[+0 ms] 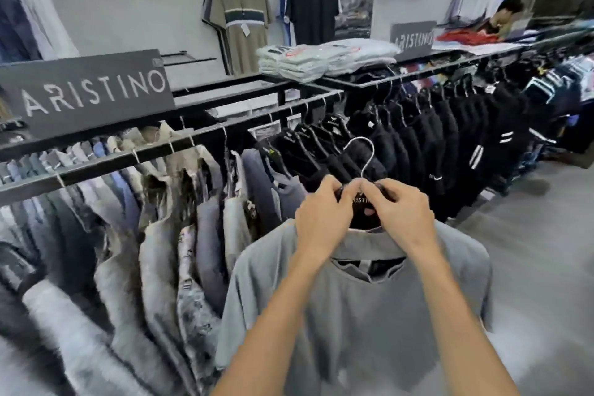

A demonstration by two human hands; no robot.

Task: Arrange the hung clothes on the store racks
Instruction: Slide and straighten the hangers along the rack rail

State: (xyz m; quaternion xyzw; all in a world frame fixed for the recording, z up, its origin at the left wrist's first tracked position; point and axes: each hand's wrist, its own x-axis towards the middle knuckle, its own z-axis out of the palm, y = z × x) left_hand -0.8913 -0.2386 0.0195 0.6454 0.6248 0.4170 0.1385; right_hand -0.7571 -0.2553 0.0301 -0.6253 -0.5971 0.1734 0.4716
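A grey polo shirt (369, 309) hangs on a black hanger (363, 212) with a metal hook (361, 151), held up off the rail in front of me. My left hand (321, 215) grips the hanger's top from the left. My right hand (401, 212) pinches it from the right, close to the base of the hook. The black rack rail (199, 141) runs from lower left to upper right behind the shirt. Grey, blue and patterned garments (167, 235) hang on its left stretch and black ones (434, 138) on the right.
A dark ARISTINO sign (90, 90) stands on the rack top at left, another (413, 37) further right. Folded white shirts (321, 58) are stacked on the shelf. Two polos (244, 19) hang on the wall. A person (504, 16) stands at back right. Grey floor (530, 251) lies to the right.
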